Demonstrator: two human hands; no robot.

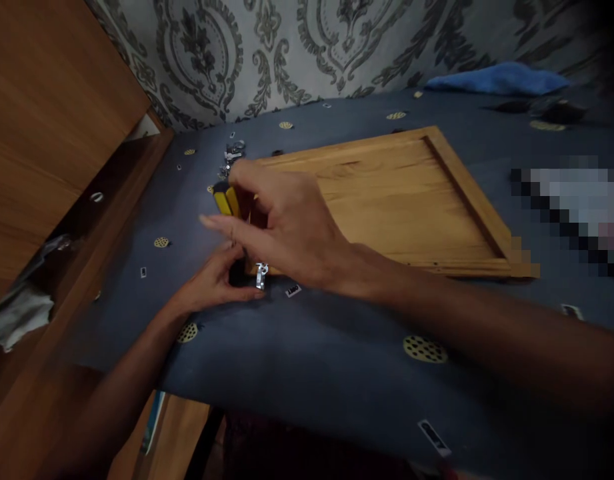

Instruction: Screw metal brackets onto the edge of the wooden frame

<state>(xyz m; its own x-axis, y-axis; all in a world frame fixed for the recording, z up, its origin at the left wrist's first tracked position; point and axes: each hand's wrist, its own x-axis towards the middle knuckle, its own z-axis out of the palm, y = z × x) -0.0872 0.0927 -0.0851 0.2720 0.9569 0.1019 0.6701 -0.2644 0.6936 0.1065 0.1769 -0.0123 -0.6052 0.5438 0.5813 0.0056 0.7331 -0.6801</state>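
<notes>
A screwdriver (227, 200) with a yellow and black handle is in my right hand (287, 220), thumb and fingers closed about the handle. Its shaft and tip are hidden behind the hand. Below it, a shiny metal hinge (261, 276) sits at the near left corner of a framed wooden panel (387, 200), which lies flat on the bed-like blue-grey cloth. My left hand (211, 277) grips around that corner, its thumb against the hinge and its fingers partly hidden beside the panel's left edge.
More metal hardware pieces (234, 152) lie beyond the panel's far left corner. A wooden cabinet (51, 100) stands along the left. At the back right rest a blue cloth (501, 80) and a dark object (557, 110). A blurred-out rectangular item (577, 200) lies at the right.
</notes>
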